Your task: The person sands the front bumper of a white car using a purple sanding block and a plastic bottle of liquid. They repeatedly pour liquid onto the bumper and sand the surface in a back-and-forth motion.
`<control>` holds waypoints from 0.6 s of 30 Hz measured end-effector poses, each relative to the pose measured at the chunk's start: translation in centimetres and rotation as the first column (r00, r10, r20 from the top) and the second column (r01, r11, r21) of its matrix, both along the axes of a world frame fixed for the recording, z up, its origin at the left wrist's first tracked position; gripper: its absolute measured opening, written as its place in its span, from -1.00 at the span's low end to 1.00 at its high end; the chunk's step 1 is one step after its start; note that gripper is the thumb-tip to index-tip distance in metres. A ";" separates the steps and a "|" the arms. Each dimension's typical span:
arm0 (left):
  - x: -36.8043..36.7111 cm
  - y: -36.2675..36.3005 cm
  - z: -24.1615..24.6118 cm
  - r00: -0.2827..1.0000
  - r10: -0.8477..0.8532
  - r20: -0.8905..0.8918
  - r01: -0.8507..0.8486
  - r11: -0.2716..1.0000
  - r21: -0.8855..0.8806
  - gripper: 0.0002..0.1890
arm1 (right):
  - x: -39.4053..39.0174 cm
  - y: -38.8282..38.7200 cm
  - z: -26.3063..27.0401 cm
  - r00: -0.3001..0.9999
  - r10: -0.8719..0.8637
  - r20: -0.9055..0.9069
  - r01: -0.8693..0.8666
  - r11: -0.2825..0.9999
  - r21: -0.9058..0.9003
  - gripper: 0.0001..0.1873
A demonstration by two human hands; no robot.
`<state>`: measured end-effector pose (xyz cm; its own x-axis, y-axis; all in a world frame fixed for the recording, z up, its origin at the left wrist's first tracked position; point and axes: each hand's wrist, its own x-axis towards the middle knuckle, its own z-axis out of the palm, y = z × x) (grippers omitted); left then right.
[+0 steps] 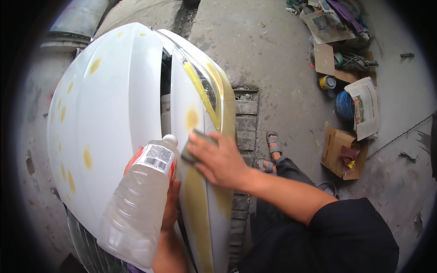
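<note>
My left hand (pixel 170 208) grips a large clear plastic bottle (pixel 136 208) of cloudy-looking liquid, tilted with its white-topped neck towards the fender. Its label bears print and a barcode. My right hand (pixel 222 162) holds a dark grey-green sanding pad (pixel 187 155) flat against the white car fender (pixel 179 99). Just beyond the pad is a round yellowish patch (pixel 192 118); a long one (pixel 196 211) runs on the near side. To the left spreads the white hood (pixel 109 112), dotted with several similar spots. Yellow masking tape (pixel 201 92) lines the headlight (pixel 208 85).
A dark gap (pixel 166 75) separates hood and fender. Beside the car, a slatted floor channel (pixel 246 123) runs near my sandalled feet (pixel 273 146). Along the right wall sit cardboard boxes (pixel 336 153), a blue round container (pixel 344 105), a yellow can (pixel 326 82) and newspapers (pixel 365 105).
</note>
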<state>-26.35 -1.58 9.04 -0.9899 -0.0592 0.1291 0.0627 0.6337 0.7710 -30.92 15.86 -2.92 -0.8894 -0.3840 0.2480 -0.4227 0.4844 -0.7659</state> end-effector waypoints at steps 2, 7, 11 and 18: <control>0.0 0.1 -0.2 1.000 0.006 0.001 -0.006 0.999 0.038 -0.21 | -4.0 -0.6 -1.6 0.994 -0.106 0.002 0.106 0.994 0.006 -0.43; -0.3 0.3 -0.1 0.999 0.005 -0.037 -0.004 0.999 0.037 -0.22 | -12.3 1.3 -4.1 0.895 -0.302 0.329 0.311 0.950 0.026 -0.42; 0.1 1.1 0.2 0.999 0.040 -0.007 -0.039 0.987 0.153 -0.25 | -8.4 6.0 -5.7 0.741 -0.220 0.634 0.487 0.826 -0.283 -0.34; 0.3 3.6 -1.9 0.918 -0.249 -0.310 0.187 0.958 -0.216 -0.34 | 4.0 12.0 -2.9 0.219 0.781 0.585 0.614 0.356 -0.705 -0.41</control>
